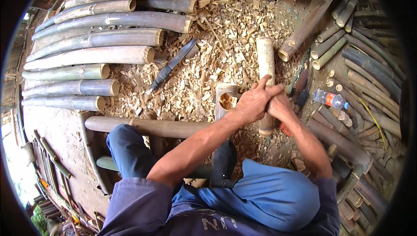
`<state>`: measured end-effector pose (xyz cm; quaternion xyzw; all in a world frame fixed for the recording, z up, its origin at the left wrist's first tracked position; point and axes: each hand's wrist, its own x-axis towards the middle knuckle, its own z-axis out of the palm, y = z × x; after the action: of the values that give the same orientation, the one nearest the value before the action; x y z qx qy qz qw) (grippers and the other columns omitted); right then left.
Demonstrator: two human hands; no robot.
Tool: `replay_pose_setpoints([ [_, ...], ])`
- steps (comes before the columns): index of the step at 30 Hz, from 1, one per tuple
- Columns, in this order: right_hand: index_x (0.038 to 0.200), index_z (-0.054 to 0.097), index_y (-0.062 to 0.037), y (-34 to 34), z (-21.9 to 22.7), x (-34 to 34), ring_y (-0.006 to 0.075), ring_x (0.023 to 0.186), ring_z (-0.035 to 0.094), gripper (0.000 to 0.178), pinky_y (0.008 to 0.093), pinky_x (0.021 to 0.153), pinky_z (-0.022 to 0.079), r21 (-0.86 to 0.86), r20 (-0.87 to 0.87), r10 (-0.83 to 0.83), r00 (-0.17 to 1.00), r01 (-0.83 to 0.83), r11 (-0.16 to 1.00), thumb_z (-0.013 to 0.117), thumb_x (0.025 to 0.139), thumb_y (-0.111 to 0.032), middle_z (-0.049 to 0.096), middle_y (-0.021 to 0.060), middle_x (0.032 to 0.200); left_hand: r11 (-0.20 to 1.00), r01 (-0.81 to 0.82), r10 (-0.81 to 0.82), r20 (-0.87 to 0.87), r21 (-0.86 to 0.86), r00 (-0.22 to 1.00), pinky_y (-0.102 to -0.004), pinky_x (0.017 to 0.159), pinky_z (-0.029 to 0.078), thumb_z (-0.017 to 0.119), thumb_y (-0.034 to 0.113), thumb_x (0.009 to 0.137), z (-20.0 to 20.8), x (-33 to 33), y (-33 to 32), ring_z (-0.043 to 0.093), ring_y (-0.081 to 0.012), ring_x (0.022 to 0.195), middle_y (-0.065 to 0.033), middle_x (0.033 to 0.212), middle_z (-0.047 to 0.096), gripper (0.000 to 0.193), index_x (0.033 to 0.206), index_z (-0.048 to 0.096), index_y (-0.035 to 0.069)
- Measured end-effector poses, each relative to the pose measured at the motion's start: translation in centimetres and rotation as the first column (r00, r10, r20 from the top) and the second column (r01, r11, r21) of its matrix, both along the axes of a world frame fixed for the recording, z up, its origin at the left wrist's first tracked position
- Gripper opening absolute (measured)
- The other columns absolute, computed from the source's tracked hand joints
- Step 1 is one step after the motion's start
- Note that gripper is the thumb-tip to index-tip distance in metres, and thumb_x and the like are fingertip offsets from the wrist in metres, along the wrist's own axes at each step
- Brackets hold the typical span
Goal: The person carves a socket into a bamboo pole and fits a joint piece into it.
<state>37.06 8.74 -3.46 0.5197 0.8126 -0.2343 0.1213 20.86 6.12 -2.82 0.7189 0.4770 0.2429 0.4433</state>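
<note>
My left hand (253,101) lies palm down over the middle of a pale bamboo section (266,58), with some fingers stretched out and apart. My right hand (279,106) meets it from the right; its fingers are mostly hidden under the left hand. Whether anything small lies between the hands cannot be seen. The bamboo's near end (266,129) shows below my hands. An orange-red item (286,129), partly covered by my right forearm, is too hidden to name. Beside my left wrist stands a wooden block (220,101) with a round hole holding chips.
A large knife (176,64) with a wrapped handle rests on wood chips (195,88). Bamboo poles (117,38) are lined up at left; more bamboo (339,140) is piled at right near a plastic bottle (331,99). A horizontal bamboo rail (173,128) crosses before my knees.
</note>
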Motion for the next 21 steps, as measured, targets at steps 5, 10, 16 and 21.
replay_pose_setpoints([
  [5,0.102,0.064,-0.0139,5.4,2.7,-7.5,0.0198,0.081,0.065,0.022,0.0393,0.076,0.054,0.073,0.261,0.508,0.821,-0.541,0.838,0.075,0.084,-0.022,0.068,0.0063,0.089,0.887,-0.456,0.453,0.341,-0.078,0.824,-0.0450,0.104,0.054,0.066,-0.016,0.070,-0.4,-2.7,-1.0,0.053,-0.0429,0.128,-0.0236,0.150,0.036,0.094,0.154,0.044,0.021],
  [10,0.077,0.069,-0.0159,5.4,1.1,-10.2,0.0145,0.067,0.060,0.012,0.0312,0.064,0.051,0.235,0.572,0.659,0.489,-0.867,0.439,0.072,0.087,-0.018,0.064,0.0006,0.070,0.693,-0.720,0.646,0.406,0.041,0.646,-0.0552,0.112,0.043,0.080,-0.003,0.073,-1.8,-3.3,-1.9,0.046,-0.0383,0.130,-0.0226,0.141,0.040,0.100,0.158,0.029,0.012],
  [16,0.091,0.066,-0.0079,-0.6,0.1,-4.9,0.0190,0.066,0.057,0.016,0.0367,0.061,0.050,-0.204,0.088,-0.342,0.935,0.354,0.913,0.063,0.093,-0.023,0.062,0.0080,0.073,0.985,0.098,-0.116,-0.129,-0.140,0.985,-0.0435,0.083,0.064,0.077,-0.005,0.073,-0.3,-1.3,-0.4,0.063,-0.0364,0.109,-0.0176,0.125,0.057,0.085,0.148,0.045,0.018],
  [21,0.104,0.062,-0.0051,-4.9,1.6,-4.4,0.0247,0.087,0.060,0.021,0.0398,0.081,0.049,-0.405,-0.103,-0.755,0.648,0.666,0.626,0.061,0.097,-0.025,0.064,0.0113,0.090,0.917,0.386,-0.395,-0.107,-0.099,0.912,-0.0473,0.099,0.057,0.086,0.009,0.069,-0.5,1.4,-0.2,0.064,-0.0380,0.118,-0.0159,0.123,0.060,0.075,0.138,0.057,0.018],
])
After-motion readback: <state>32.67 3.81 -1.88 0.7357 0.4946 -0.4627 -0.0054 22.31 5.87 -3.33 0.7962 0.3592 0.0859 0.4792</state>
